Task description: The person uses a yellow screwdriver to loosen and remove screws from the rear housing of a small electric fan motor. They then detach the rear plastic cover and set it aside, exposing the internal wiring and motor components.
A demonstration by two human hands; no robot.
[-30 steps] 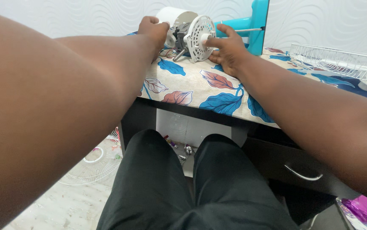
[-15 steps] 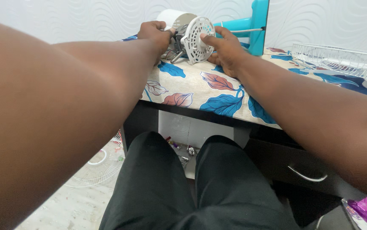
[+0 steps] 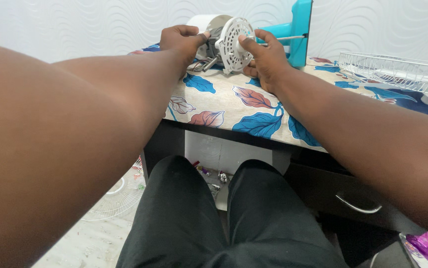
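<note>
1. While both arms reach forward over the lap, the two hands meet at a small fan motor assembly [image 3: 224, 42] at the far side of the surface [image 3: 234, 106], close to the white patterned wall.
2. Left hand [image 3: 181, 42]: fingers curled around the rear of the motor, thumb lying along its top. It grips the grey metal body; the part of the motor under the palm is hidden.
3. Right hand [image 3: 263, 57]: fingertips pinch the rim of the white perforated round cover [image 3: 234, 44] on the front of the motor, thumb near its centre. Hand closed on the cover, not spread.
4. The motor sits low over the surface; whether it rests on the cloth or is lifted just clear cannot be told. Loose wires [image 3: 201, 63] trail from beneath it toward the left hand.
5. A thin metal shaft [image 3: 286, 38] extends sideways from the motor toward a turquoise plastic stand [image 3: 298, 30] just behind the right hand.
6. The surface carries a cloth printed with blue and red leaves.
7. A white wire fan guard [image 3: 397, 72] lies on the surface well to the right, apart from both hands.
8. A second wire guard [image 3: 114, 196] lies on the floor at lower left, beside the dark-trousered legs.
9. A drawer with a metal handle [image 3: 358, 206] shows below the surface at right.
</note>
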